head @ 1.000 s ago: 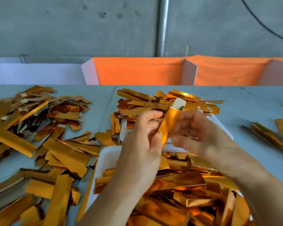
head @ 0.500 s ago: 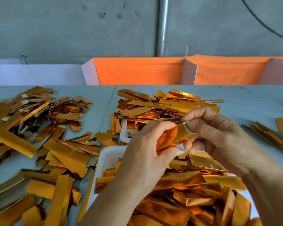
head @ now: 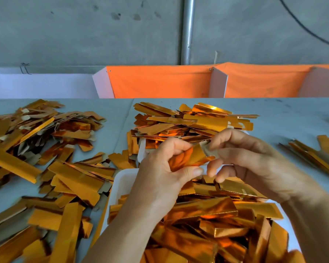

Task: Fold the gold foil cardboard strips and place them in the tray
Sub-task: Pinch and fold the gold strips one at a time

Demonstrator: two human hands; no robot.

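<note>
The grey table runs the full width of the scene, its far edge meeting a row of orange cloth bins with white dividers, set against a concrete wall with a vertical metal pipe. Bare table surface shows chiefly at the far right, and in a narrow lane between the left pile and the centre stacks.

A broad loose pile of gold strips covers the left side of the table, reaching the near edge of the view. A near white tray, heaped with folded gold pieces, sits at lower centre; only its left rim and upper left corner show. Behind it a second white tray carries a flat stack of strips. A small bundle of strips lies at the right, well apart from the trays.

Above the near tray, both hands hold one gold foil strip. The left hand pinches its gold end between thumb and curled fingers. The right hand pinches the other end, where the brown backing shows, between thumb and forefinger, the remaining fingers hanging loosely curled below.
</note>
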